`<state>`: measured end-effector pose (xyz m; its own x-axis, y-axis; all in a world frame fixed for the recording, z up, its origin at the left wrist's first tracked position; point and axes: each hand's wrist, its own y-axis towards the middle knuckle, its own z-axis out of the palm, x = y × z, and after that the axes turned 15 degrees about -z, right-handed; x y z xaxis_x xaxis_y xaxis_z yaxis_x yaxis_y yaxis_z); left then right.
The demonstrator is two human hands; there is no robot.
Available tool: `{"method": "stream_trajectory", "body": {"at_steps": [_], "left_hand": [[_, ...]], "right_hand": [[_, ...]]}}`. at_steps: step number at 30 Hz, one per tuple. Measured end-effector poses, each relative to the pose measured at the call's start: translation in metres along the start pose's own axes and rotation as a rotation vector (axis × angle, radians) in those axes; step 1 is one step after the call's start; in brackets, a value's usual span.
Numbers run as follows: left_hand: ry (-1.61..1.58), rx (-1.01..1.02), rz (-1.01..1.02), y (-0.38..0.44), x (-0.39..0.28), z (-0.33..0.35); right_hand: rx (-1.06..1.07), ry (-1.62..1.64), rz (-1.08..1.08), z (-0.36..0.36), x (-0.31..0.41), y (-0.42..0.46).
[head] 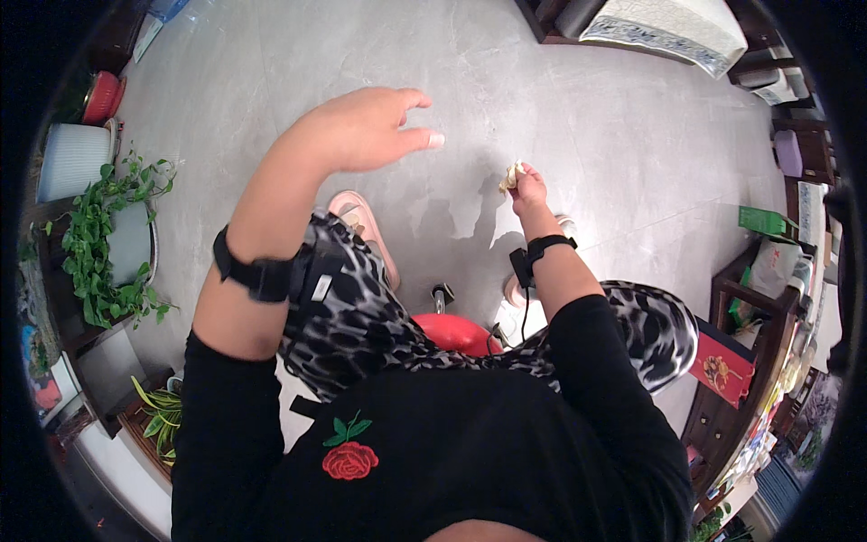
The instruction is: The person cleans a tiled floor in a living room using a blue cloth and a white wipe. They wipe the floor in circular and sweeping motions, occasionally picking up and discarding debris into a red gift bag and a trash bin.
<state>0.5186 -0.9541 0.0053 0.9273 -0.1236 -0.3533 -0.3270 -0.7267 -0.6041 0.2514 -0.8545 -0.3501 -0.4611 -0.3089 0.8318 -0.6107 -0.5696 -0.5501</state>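
My left hand (pixel 379 129) reaches out over the grey floor (pixel 467 61), thumb and fingers spread, with nothing between them. My right hand (pixel 530 190) pinches a small crumpled, cream-yellow piece (pixel 511 177) in its fingertips; whether it is paper, cloth or something else I cannot tell. Both forearms wear black straps, the left strap (pixel 261 278) near the elbow and the right strap (pixel 552 245) closer to the wrist, where a cable hangs down. Between my knees shows part of a red seat (pixel 457 333).
Pink slippers (pixel 369 234) are on my feet. Leafy potted plants (pixel 91 251) line the left side, near a red pot (pixel 103 97). On the right stand dark wooden furniture (pixel 728 379), a red gift bag (pixel 721 362) and a green box (pixel 760 220). A cloth-covered seat (pixel 667 30) is at the top right.
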Motion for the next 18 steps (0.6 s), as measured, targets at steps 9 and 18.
{"method": "stream_trajectory", "body": {"at_steps": [9,18], "left_hand": [[-0.103,0.001,0.025,-0.016,-0.014,-0.001],[-0.059,0.05,-0.007,-0.003,-0.035,-0.017]], "right_hand": [[-0.322,-0.081,-0.073,0.034,-0.008,0.088],[-0.404,-0.535,-0.257,0.091,-0.004,0.079]]}}
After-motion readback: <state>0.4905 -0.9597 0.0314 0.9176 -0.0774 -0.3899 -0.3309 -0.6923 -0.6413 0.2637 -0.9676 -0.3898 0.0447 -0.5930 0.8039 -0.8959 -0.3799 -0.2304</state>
